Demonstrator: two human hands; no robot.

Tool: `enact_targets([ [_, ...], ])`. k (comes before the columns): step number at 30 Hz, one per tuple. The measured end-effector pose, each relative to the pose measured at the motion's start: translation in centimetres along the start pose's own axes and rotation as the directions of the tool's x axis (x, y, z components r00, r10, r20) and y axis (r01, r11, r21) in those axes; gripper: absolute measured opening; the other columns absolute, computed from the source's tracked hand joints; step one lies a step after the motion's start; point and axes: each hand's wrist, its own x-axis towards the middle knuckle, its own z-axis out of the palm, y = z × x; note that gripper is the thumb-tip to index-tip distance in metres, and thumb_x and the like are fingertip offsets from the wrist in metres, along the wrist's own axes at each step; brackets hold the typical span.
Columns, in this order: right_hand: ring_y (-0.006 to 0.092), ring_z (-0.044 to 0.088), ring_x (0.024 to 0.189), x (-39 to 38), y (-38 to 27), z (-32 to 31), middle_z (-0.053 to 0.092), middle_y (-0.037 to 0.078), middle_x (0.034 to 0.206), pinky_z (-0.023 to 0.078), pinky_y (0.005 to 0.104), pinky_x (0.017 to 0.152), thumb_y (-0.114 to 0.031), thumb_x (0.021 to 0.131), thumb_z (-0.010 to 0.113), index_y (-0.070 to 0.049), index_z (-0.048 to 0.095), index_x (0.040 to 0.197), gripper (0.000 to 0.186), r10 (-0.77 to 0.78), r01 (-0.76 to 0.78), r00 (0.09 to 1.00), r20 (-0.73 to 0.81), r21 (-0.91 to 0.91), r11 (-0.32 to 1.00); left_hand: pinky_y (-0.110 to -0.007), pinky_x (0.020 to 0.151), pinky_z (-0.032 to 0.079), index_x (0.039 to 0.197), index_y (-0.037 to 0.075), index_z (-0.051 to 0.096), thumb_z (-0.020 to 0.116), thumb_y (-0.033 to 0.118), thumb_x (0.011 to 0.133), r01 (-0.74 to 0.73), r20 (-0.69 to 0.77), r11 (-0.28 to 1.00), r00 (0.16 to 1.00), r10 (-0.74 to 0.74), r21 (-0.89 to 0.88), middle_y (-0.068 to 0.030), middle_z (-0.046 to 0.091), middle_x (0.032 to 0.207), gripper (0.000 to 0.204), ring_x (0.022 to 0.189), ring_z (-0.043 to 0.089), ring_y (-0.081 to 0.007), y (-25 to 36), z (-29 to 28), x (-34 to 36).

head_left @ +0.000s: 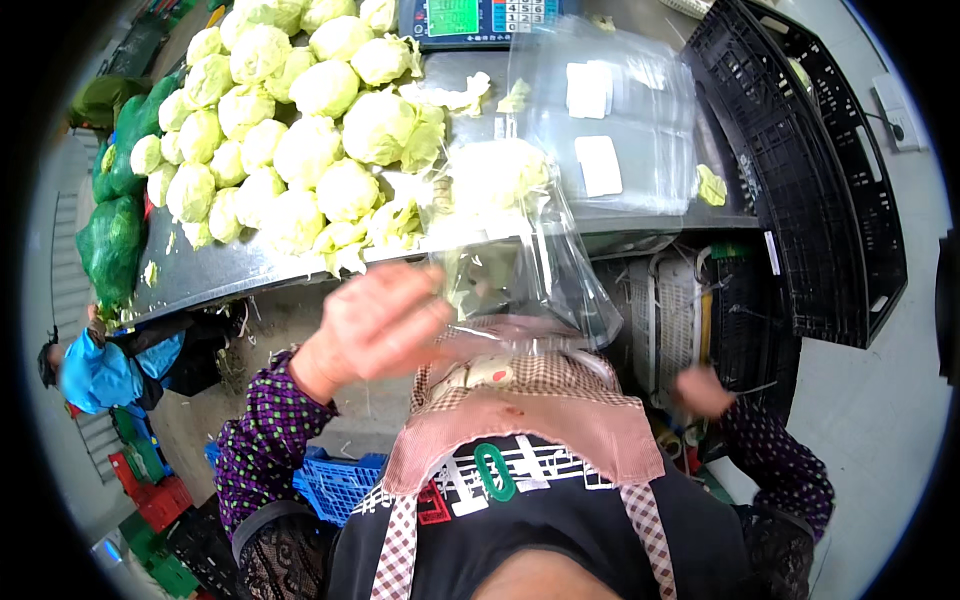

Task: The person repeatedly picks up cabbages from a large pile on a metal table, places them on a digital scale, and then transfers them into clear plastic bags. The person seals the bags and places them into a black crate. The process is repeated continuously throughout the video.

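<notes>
A pale green cabbage (500, 172) lies at the table's front edge inside a clear plastic bag (572, 275). The loose end of the bag hangs over the edge toward my apron. My left hand (385, 322) is at the left side of this end, its fingers curled and closed on the film, slightly blurred. Off to the right, below table height, my right hand (703, 392) is away from the bag, beside a pale slatted basket (668, 320). Motion smears its fingers, so its grip does not show. A big pile of cabbages (305, 150) covers the table's left part.
A stack of flat clear bags (640, 130) lies right of the cabbage. Behind stands a scale (480, 22) with a green display. Black crates (790, 170) lean at the right. Green net sacks (112, 250) and a person in blue (105, 370) are at far left.
</notes>
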Motion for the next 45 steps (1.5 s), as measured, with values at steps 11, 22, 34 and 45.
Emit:
enact_targets([
  [11,0.0311,0.061,0.103,12.9,-7.0,-23.8,0.063,0.011,0.111,0.05,0.0393,0.087,-0.007,0.072,0.072,-0.006,0.063,0.111,0.041,-0.353,0.448,0.021,-0.935,-0.307,0.84,-0.038,0.089,0.053,0.116,0.003,0.065,0.063,0.026,0.09,0.248,0.235,0.96,0.948,-0.214,-0.128,-0.0123,0.068,0.113,0.034,0.104,0.065,-0.0267,-6.5,7.4,1.4],
  [22,0.0161,0.059,0.103,9.9,-9.2,-29.6,0.064,0.006,0.105,0.045,0.029,0.09,-0.014,0.085,0.064,0.002,0.058,0.116,0.035,0.336,0.794,0.25,-0.908,0.391,0.466,-0.044,0.078,0.056,0.106,-0.008,0.057,0.032,0.044,0.104,0.442,0.627,-0.547,0.044,-0.778,-0.711,-0.0204,0.066,0.093,0.058,0.083,0.067,-0.0305,-8.0,9.3,1.2],
  [34,0.0097,0.045,0.048,20.9,-5.0,-34.2,0.052,0.003,0.061,0.035,0.0271,0.044,-0.024,0.093,0.062,-0.001,0.055,0.077,0.029,0.604,0.609,0.697,-0.385,0.764,-0.216,-0.028,0.049,0.049,0.097,-0.001,0.054,0.053,0.025,0.097,0.678,0.335,-0.232,0.022,-0.942,-0.697,-0.0091,0.059,0.08,0.027,0.057,0.056,-0.0146,-11.8,8.0,2.6],
  [45,0.0158,0.058,0.061,20.8,-5.7,-27.7,0.063,0.008,0.076,0.047,0.0266,0.054,-0.005,0.082,0.061,0.003,0.06,0.113,0.032,0.321,0.408,0.849,-0.419,0.907,0.104,-0.033,0.048,0.044,0.08,0.001,0.064,0.064,0.007,0.076,0.958,0.174,0.273,0.285,-0.943,-0.089,-0.012,0.064,0.068,0.007,0.051,0.056,-0.0208,-8.2,11.7,-3.1],
])
